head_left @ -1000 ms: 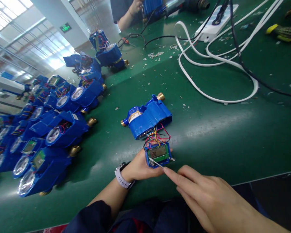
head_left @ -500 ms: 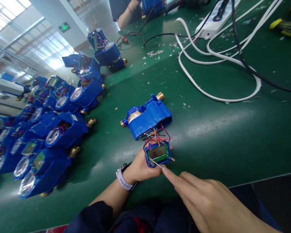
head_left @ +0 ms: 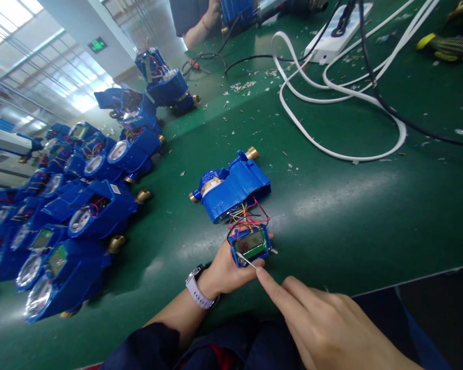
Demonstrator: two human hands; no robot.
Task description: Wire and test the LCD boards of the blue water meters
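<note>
My left hand point(head_left: 224, 270), a watch on its wrist, is closed around a display module point(head_left: 251, 244), a green circuit board with a small LCD in a blue frame. Colored wires point(head_left: 250, 216) run from the module to a blue water meter point(head_left: 235, 190) with brass ends, lying on its side just beyond. In my right hand point(head_left: 312, 308) is a slim silver pointed tool point(head_left: 248, 261). Its tip is at the lower left corner of the board; whether it touches cannot be made out. The tool's handle is hidden by the fingers.
Several more blue water meters point(head_left: 81, 252) crowd the green table's point(head_left: 332, 216) left side. A white power strip point(head_left: 334, 38) and looped white cable point(head_left: 308, 131) lie at the upper right, near a yellow-black glove point(head_left: 447, 47). Another person's arm point(head_left: 200, 30) is at the far side.
The view has shifted slightly, so the table items sit a little further left. Both hands keep their hold, and the tool's tip stays at the same corner of the board.
</note>
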